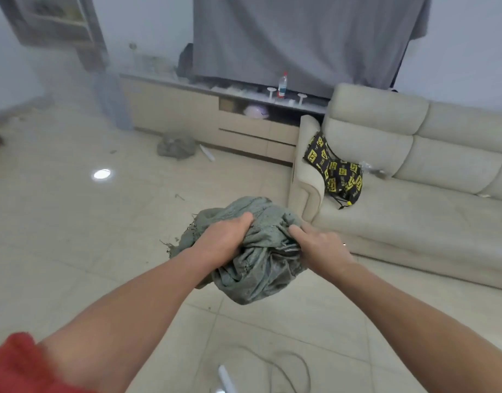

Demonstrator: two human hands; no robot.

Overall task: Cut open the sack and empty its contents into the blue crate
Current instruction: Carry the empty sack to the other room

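Observation:
A crumpled grey-green woven sack (252,276) is held in the air in front of me, above the tiled floor. My left hand (221,239) grips its upper left folds, fingers dug into the fabric. My right hand (320,248) clutches the right side of the bundle. Frayed threads hang from the sack's left edge. No blue crate and no cutting tool are in view.
A beige sofa (400,194) stands at the right with a black-and-yellow bag (335,168) on it. A low cabinet (215,120) runs along the back wall under a grey hanging cloth. Another grey bundle (176,147) lies on the floor by the cabinet. A cord (289,364) loops near my feet.

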